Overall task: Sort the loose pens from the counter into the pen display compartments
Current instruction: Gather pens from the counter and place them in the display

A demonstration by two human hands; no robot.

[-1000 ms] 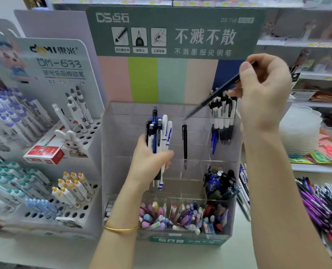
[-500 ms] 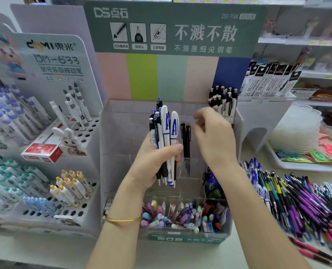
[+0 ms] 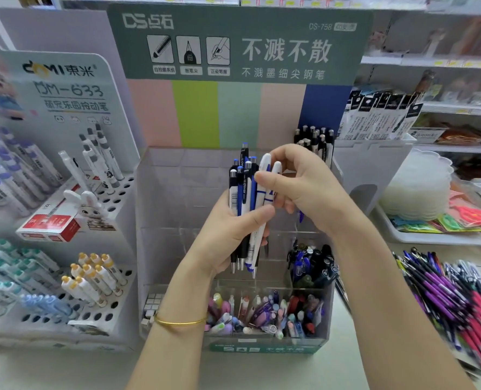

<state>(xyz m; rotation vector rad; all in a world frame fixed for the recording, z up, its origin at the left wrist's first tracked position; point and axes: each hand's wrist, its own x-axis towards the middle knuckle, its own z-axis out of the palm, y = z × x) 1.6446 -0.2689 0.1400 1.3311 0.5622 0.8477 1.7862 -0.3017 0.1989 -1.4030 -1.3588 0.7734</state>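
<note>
In front of the display (image 3: 160, 198), left grip (image 3: 228, 229) tight round a bunch of pens (image 3: 243, 192); right grip (image 3: 304, 187) pinching one white pen (image 3: 265, 164); right, on the table (image 3: 346, 370), many loose pens (image 3: 453, 299) left to sort.

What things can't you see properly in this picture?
All in the head view:
1. Bundle of pens: the middles are hidden by the left hand gripping them.
2. Which pen the right hand pinches: its curled fingers cover the tops.
3. Loose pens on the counter: blurred, and cut off by the right edge.
4. Black-and-white pens at the back right of the display: lower parts are hidden behind the right hand.
</note>
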